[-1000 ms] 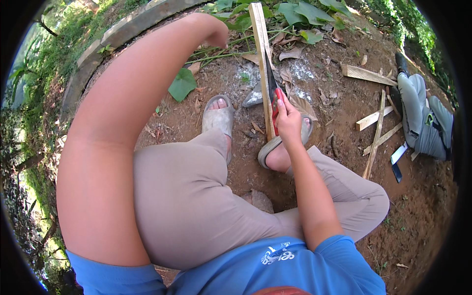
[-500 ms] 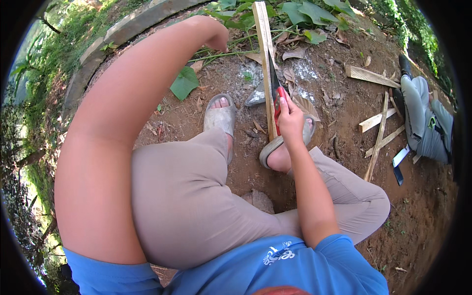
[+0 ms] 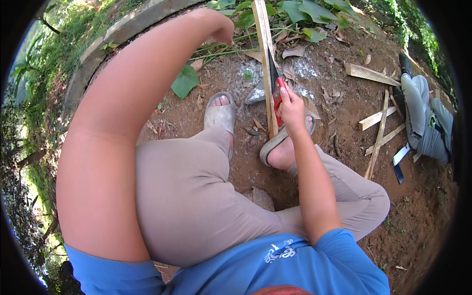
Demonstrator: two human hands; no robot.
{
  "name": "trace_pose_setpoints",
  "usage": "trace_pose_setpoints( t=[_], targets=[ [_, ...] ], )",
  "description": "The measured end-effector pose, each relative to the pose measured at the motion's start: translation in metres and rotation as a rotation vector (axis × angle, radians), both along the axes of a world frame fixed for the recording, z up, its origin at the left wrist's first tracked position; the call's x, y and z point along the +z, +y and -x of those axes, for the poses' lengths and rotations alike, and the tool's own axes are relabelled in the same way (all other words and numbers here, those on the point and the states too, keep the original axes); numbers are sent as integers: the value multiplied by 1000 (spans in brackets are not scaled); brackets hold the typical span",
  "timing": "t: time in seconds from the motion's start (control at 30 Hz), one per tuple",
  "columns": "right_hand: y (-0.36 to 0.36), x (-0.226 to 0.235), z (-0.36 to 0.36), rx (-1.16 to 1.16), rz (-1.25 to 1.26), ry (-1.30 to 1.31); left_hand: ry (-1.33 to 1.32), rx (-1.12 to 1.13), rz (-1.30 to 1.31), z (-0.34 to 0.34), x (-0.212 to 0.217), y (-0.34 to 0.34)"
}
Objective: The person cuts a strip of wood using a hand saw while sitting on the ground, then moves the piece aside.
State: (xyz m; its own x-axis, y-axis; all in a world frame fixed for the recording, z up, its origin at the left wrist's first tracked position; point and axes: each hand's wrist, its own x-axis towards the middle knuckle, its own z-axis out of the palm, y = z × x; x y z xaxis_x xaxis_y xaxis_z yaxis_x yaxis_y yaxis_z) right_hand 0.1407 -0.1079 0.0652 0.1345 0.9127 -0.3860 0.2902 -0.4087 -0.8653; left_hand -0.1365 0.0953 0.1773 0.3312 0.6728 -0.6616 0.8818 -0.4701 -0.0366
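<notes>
My right hand (image 3: 293, 109) is closed round the red handle of a hand saw (image 3: 279, 93). The saw's dark blade points away from me and lies against the right side of a long, pale wooden strip (image 3: 263, 39). That strip runs away from me between my feet, its near end next to my right sandal (image 3: 272, 146). My left arm bends round from the left, and the left hand (image 3: 223, 32) is curled down at the wrist, left of the strip's far part. Its fingers are hidden, so I cannot make out whether they touch anything.
A grey stone (image 3: 255, 94) sits by the strip, with white powder on the soil around it. Several wooden offcuts (image 3: 378, 142) and a white-and-dark tool (image 3: 400, 156) lie to the right, beside grey cloth (image 3: 424, 118). Leafy vines (image 3: 305, 12) and a curb (image 3: 132, 24) are farther off.
My right hand and the saw have slid slightly away from me along the strip. The left hand has shifted a little to the right and farther off.
</notes>
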Motion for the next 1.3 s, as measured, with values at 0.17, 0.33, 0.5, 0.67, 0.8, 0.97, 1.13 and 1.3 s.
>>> trace_pose_setpoints(
  t=[0.17,0.33,0.5,0.67,0.8,0.97,1.13,1.3],
  targets=[
    [-17,12,-5,-1,65,-21,21,-11,21,6,-1,0],
    [-75,99,-28,31,309,-39,22,63,43,25,-5,-8],
    [-35,31,-1,40,8,-116,40,-3,-1,15,-2,-12],
    [-22,-20,3,-19,-134,-50,15,49,81,4,1,-7],
    [-40,58,-4,-13,184,107,20,-2,-9,16,-7,-3],
    [-83,63,-19,36,144,-20,31,35,-8,11,5,-7],
    [-15,-14,5,20,-143,-98,27,-26,-13,0,0,-8],
    [-14,9,0,24,42,-5,21,-21,36,5,-7,-6]
  ],
)
